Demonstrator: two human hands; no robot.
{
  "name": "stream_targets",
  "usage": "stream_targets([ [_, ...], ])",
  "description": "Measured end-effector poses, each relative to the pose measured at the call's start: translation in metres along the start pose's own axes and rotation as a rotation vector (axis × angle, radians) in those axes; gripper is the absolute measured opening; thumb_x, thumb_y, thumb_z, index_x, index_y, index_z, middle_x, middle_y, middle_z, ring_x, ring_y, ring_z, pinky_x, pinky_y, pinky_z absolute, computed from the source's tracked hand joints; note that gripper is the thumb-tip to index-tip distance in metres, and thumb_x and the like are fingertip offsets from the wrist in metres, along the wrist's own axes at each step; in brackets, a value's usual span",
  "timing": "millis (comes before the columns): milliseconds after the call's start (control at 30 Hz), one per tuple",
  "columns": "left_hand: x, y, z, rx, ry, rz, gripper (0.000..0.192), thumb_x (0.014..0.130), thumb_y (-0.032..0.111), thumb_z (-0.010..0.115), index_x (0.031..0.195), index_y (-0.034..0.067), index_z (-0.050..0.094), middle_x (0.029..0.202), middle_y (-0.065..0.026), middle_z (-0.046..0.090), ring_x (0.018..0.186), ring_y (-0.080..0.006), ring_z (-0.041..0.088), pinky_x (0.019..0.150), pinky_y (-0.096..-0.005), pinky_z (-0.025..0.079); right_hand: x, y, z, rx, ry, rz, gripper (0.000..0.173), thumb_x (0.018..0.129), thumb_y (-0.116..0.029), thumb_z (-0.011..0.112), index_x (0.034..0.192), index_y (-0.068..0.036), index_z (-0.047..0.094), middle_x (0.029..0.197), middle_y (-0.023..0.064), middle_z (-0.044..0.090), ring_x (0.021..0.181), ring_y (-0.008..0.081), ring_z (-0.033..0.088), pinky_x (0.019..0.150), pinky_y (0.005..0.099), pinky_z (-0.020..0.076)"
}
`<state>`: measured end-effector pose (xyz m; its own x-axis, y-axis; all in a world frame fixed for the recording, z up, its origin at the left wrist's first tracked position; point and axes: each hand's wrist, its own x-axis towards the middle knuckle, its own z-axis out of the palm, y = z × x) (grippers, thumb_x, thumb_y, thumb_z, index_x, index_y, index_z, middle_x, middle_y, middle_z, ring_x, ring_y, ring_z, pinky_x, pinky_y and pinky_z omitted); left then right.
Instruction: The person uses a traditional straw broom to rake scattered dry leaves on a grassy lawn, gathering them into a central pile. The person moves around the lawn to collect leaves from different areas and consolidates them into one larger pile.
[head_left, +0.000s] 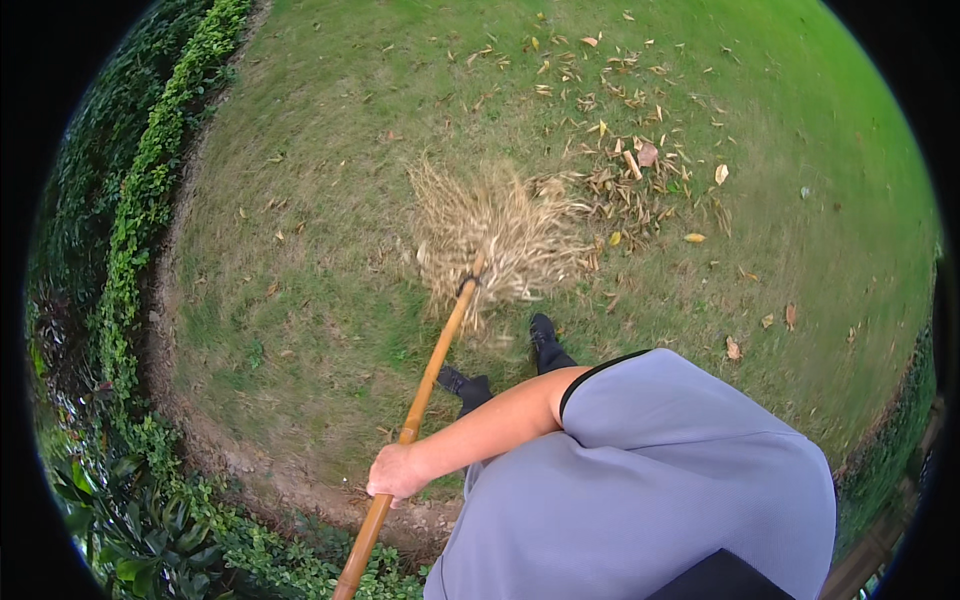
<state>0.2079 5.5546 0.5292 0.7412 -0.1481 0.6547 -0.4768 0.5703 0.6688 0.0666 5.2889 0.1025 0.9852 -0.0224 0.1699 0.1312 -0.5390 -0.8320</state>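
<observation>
My right hand (397, 472) is closed around the bamboo pole (435, 364) of a broom, with the arm reaching across in front of my body. The pole slants up and to the right to the broom's head (502, 232), a wide fan of dry straw-coloured bristles, blurred, resting on or just above the grass. A dark binding (469, 280) joins pole and bristles. Dry leaves (630, 187) lie in a loose heap against the right side of the bristles. The pole's lower end runs out of the picture. My left hand is out of view.
Short grass with bare patches surrounds my dark shoes (541, 328). More fallen leaves (585, 75) are scattered farther off, and a few (733, 348) lie to the right. A leafy hedge (135, 217) and a strip of bare soil (217, 450) curve along the left and bottom.
</observation>
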Motion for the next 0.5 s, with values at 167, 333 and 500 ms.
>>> stream_targets([
  [167,-0.089,-0.133,-0.027,0.12,0.122,-0.468,0.025,0.096,0.011,0.041,0.072,0.013,0.034,0.058,0.005,0.025,0.048,-0.0077,0.031,0.048,-0.0211,0.029,-0.086,0.134,0.042,-0.021,-0.19,0.243,0.037,0.069,-0.045,0.074,0.085,-0.012,0.064,0.078,0.0105,0.066,0.079,0.0334,0.065,0.065,0.0472,0.0516],
  [333,-0.291,-0.285,-0.053,0.258,0.203,-1.111,0.02,0.091,0.018,0.055,0.073,0.008,0.053,0.073,-0.0042,0.056,0.082,-0.0202,0.06,0.084,-0.0332,0.048,-0.279,0.266,-0.022,-0.314,-0.51,1.002,0.028,0.07,-0.033,0.078,0.093,-0.017,0.07,0.09,-0.0019,0.068,0.095,0.0212,0.064,0.084,0.0434,0.0393],
  [500,-0.339,-0.343,-0.012,-0.202,0.206,-1.396,0.022,0.093,0.02,0.057,0.076,0.007,0.054,0.078,-0.0043,0.059,0.093,-0.0241,0.057,0.095,-0.0389,0.046,-0.379,0.25,-0.145,-0.56,-0.29,1.097,0.019,0.074,-0.036,0.074,0.085,-0.02,0.069,0.088,-0.0021,0.068,0.092,0.0209,0.065,0.077,0.04,0.04],
])
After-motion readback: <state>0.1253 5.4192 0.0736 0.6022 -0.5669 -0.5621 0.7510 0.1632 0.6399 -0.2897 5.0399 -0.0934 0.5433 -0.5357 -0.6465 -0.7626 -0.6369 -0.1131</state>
